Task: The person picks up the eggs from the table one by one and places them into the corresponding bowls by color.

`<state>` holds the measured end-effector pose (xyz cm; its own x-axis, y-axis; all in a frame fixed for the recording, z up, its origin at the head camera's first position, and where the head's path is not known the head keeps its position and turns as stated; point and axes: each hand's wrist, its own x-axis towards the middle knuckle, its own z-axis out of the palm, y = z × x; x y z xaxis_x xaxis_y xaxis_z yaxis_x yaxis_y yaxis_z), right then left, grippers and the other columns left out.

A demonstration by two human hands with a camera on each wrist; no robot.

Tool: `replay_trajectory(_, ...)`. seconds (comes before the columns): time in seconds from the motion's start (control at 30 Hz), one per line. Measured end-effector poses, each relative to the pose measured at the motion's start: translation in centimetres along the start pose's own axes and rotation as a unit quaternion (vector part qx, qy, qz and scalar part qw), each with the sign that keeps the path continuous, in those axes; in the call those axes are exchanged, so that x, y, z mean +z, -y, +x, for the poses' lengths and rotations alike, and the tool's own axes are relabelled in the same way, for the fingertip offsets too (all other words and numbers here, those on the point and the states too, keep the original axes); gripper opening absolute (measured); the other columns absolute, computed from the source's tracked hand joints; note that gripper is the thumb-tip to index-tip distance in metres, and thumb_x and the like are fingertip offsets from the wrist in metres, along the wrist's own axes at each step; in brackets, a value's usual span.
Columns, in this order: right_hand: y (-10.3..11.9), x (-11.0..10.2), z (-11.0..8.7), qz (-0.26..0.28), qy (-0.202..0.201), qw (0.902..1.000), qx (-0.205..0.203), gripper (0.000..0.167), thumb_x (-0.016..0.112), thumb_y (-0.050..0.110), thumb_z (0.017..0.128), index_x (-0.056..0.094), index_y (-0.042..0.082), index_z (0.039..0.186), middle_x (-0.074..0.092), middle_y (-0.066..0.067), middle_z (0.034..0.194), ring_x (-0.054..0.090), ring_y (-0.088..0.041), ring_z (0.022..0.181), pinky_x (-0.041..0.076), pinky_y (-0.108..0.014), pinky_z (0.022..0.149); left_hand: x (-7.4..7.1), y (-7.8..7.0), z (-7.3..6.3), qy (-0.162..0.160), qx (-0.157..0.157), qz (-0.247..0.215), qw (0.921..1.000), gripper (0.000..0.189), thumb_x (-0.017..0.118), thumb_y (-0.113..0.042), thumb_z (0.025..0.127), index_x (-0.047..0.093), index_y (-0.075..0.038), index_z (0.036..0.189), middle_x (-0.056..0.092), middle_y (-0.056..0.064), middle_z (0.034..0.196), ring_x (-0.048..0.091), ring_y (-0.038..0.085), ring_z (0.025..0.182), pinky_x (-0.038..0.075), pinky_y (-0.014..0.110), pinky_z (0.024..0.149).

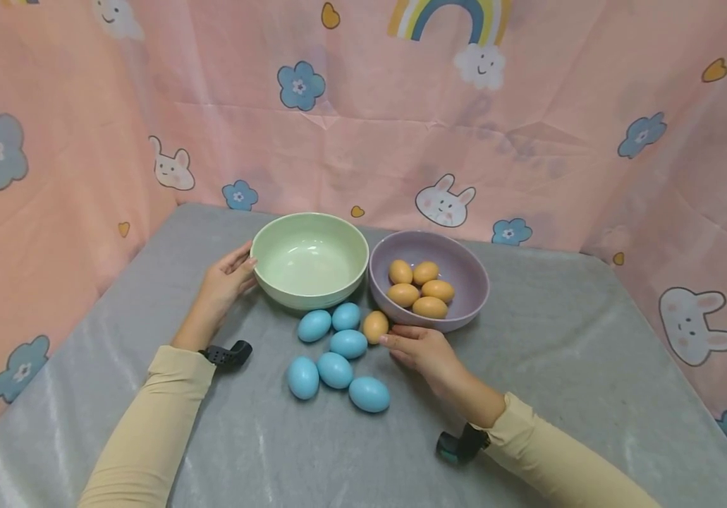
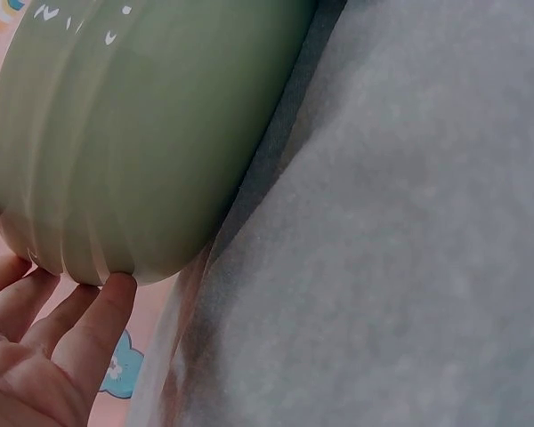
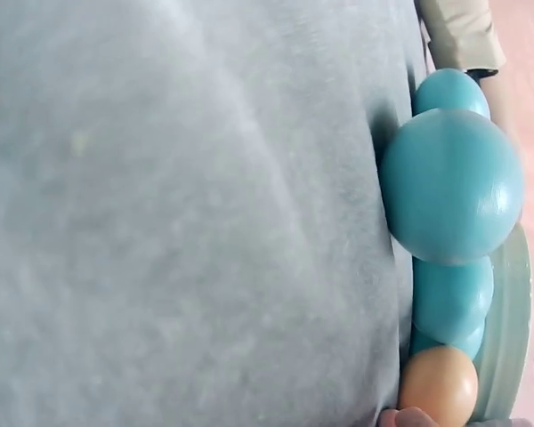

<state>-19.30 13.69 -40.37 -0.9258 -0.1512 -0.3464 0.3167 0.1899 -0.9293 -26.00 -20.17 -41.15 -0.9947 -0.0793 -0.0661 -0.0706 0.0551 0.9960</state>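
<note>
My left hand [image 1: 226, 275] rests its fingertips against the outer side of a pale green bowl [image 1: 309, 271]; that bowl's inside holds nothing. In the left wrist view its fingers [image 2: 98, 329] reach nearly straight to the ribbed wall. My right hand [image 1: 423, 353] is beside a single orange egg [image 1: 375, 327] on the table, in front of the purple bowl [image 1: 474, 286]. Its fingertips [image 3: 409, 416] are right at that egg's side in the right wrist view, with the thumb apart from it. Several more orange eggs [image 1: 429, 307] lie inside the purple bowl.
Several blue eggs [image 1: 369, 394] lie loosely grouped on the grey cloth-covered table [image 1: 566, 367], in front of the green bowl. The two bowls stand side by side. A pink patterned curtain [image 1: 363, 155] encloses the table at the back and both sides.
</note>
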Motion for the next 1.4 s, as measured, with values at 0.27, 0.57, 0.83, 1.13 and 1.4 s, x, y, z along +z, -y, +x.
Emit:
replay_trajectory(0.27, -0.2, 0.5, 0.3, 0.069, -0.011, 0.9975, 0.011, 0.05, 0.063, 0.011, 0.097, 0.048, -0.015, 0.137, 0.065, -0.016, 0.125, 0.064, -0.003, 0.098, 0.057, -0.021, 0.096, 0.0, 0.1, 0.1, 0.001, 0.01, 0.002, 1.0, 0.058, 0.053, -0.027, 0.104, 0.032, -0.015, 0.156, 0.032, 0.004, 0.162, 0.041, 0.022, 0.145, 0.049, 0.029, 0.11)
replay_trajectory(0.57, -0.3, 1.5, 0.2, 0.071, -0.022, 0.9972, 0.002, 0.057, 0.062, 0.011, 0.097, 0.04, -0.013, 0.144, 0.046, -0.026, 0.149, 0.054, -0.019, 0.126, 0.045, -0.038, 0.115, 0.1, 0.2, 0.2, 0.005, 0.008, 0.001, 1.0, 0.058, 0.053, -0.027, 0.104, 0.031, -0.015, 0.157, 0.031, 0.004, 0.163, 0.041, 0.022, 0.145, 0.05, 0.025, 0.107)
replay_trajectory(0.83, 0.1, 2.7, 0.3, 0.003, -0.052, 0.9983, -0.026, 0.057, 0.064, 0.013, 0.096, 0.044, -0.012, 0.143, 0.05, -0.028, 0.145, 0.046, -0.034, 0.138, 0.042, -0.049, 0.117, 0.0, 0.0, 0.1, 0.003, 0.007, 0.004, 1.0, 0.058, 0.052, -0.028, 0.104, 0.03, -0.016, 0.157, 0.03, 0.004, 0.163, 0.041, 0.023, 0.145, 0.049, 0.027, 0.109)
replay_trajectory(1.13, 0.0, 3.4, 0.3, -0.023, -0.085, 0.996, -0.015, 0.051, 0.066, 0.018, 0.096, 0.053, -0.006, 0.139, 0.056, -0.023, 0.141, 0.052, -0.033, 0.131, 0.046, -0.049, 0.114, -0.1, 0.0, 0.2, 0.008, 0.001, -0.004, 1.0, 0.059, 0.052, -0.027, 0.104, 0.03, -0.014, 0.157, 0.03, 0.004, 0.164, 0.041, 0.022, 0.145, 0.048, 0.03, 0.111)
replay_trajectory(1.4, 0.4, 3.6, 0.6, -0.022, -0.091, 0.9955, -0.009, 0.05, 0.068, 0.017, 0.094, 0.056, -0.005, 0.137, 0.058, -0.022, 0.14, 0.053, -0.03, 0.13, 0.046, -0.048, 0.113, 0.0, 0.1, 0.1, 0.003, -0.001, -0.004, 1.0, 0.059, 0.052, -0.027, 0.104, 0.03, -0.014, 0.157, 0.03, 0.004, 0.163, 0.042, 0.023, 0.145, 0.049, 0.027, 0.109)
